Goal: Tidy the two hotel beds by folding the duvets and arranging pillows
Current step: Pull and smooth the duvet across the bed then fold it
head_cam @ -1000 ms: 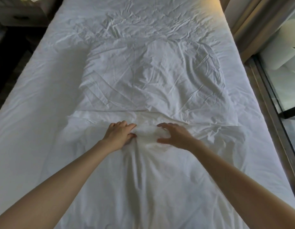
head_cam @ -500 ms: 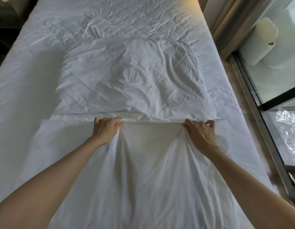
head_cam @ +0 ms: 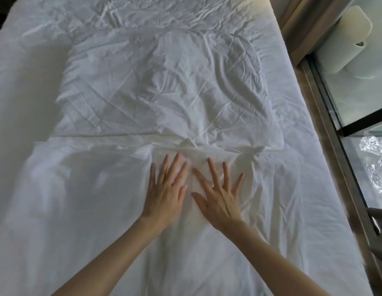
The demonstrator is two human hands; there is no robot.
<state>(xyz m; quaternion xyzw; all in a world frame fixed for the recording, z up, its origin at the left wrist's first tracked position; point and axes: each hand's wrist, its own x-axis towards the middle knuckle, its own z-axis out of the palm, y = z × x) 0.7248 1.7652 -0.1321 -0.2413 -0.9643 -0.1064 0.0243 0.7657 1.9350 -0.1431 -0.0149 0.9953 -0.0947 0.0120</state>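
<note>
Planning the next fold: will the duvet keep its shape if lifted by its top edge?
Probably floppy: the duvet is bunched into soft creases ahead of the left hand and right hand. Likely light for its size, since it lies thin and flat on the bed.

Plain white duvet [head_cam: 100, 210], white pillow [head_cam: 164, 88], white sheet [head_cam: 25, 86]; dark window frame [head_cam: 365, 120].

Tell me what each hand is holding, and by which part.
Nothing is held. The left hand and right hand lie flat on the duvet, fingers straight and spread, just below its top edge.
</note>
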